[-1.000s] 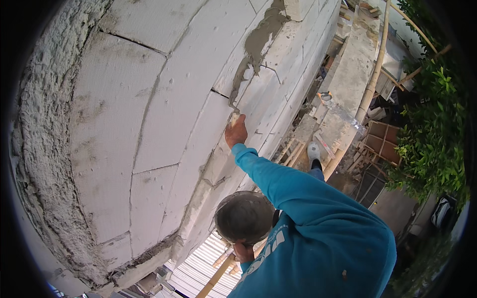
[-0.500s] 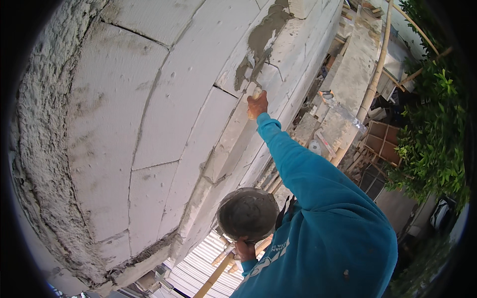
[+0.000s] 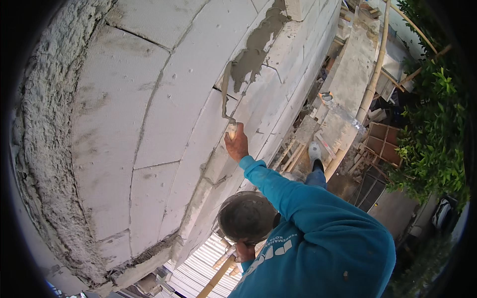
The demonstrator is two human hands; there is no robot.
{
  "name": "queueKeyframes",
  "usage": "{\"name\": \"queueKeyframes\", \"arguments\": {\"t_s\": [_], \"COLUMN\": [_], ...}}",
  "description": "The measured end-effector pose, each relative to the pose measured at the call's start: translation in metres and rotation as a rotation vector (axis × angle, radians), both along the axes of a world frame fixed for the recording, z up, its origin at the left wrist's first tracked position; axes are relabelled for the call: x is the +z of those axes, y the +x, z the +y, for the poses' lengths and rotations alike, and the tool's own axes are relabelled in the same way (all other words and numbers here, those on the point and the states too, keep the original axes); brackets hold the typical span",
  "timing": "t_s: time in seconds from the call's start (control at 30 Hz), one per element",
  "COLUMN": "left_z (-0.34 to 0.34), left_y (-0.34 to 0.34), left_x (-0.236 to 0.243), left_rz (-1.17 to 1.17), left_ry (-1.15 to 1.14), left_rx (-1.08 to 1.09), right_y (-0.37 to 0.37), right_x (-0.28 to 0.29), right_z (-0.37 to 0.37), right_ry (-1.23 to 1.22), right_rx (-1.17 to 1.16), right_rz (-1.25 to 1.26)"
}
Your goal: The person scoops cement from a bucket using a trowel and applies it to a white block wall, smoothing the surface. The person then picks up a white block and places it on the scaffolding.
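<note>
The right hand [image 3: 237, 143] is wrapped tight around the handle of a trowel [image 3: 225, 92], fingers closed, the wrist in a teal sleeve [image 3: 283, 191]. And there's the blade, reaching up toward 12 from the fist, narrow to the eye, smeared with grey and lying against the pale block wall [image 3: 119, 64]. Right next to its tip, between 12 and 1, a ragged patch of wet mortar [image 3: 256, 49] spreads up the wall; whether blade and patch touch, you can't tell from here.

Down to 6 o'clock now, and the left hand [image 3: 244, 252] has the dark round bowl [image 3: 223, 213] pinched at its lower rim, the fingers below hidden. Grey mix lines the inside, the open top facing up at us, close against the front of the shirt.

At 1 o'clock from the right fist, a thin bent rod [image 3: 276, 73] pokes from the wall. Swing out to 2: a mortar-stained plank [image 3: 355, 74], a bamboo pole [image 3: 380, 59] along its outer side, and a handsaw [image 3: 343, 115] lying near its lower end. At 3, a pale shoe [image 3: 314, 150]; beyond, green leaves [image 3: 437, 109]. Over at 9 to 10, rough grey render [image 3: 49, 99] borders the blocks; toward 7, a ribbed pale sheet [image 3: 198, 270].
</note>
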State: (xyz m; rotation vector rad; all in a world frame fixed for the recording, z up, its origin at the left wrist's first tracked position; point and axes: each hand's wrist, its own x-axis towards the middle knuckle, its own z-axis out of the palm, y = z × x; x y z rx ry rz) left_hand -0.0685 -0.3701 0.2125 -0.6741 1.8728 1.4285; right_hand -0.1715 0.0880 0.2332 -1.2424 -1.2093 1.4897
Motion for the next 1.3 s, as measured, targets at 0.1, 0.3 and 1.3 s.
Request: {"name": "queueKeyframes", "arguments": {"t_s": [0.1,0.3,1.3], "left_z": [0.016,0.011,0.05], "left_y": [-0.002,0.007,0.01], "left_x": [0.01,0.015,0.029], "left_rz": [-0.13,0.054,0.228], "left_ry": [0.104,0.067,-0.093], "left_rx": [0.191,-0.052,-0.264], "right_y": [0.008,0.021,-0.031], "right_x": [-0.025,-0.079,-0.01], "right_z": [0.019,0.19,-0.081], "right_ry": [-0.01,-0.288,0.027], "right_rx": [-0.095,-0.185,0.048], "right_rz": [0.058,0.138,-0.095]}}
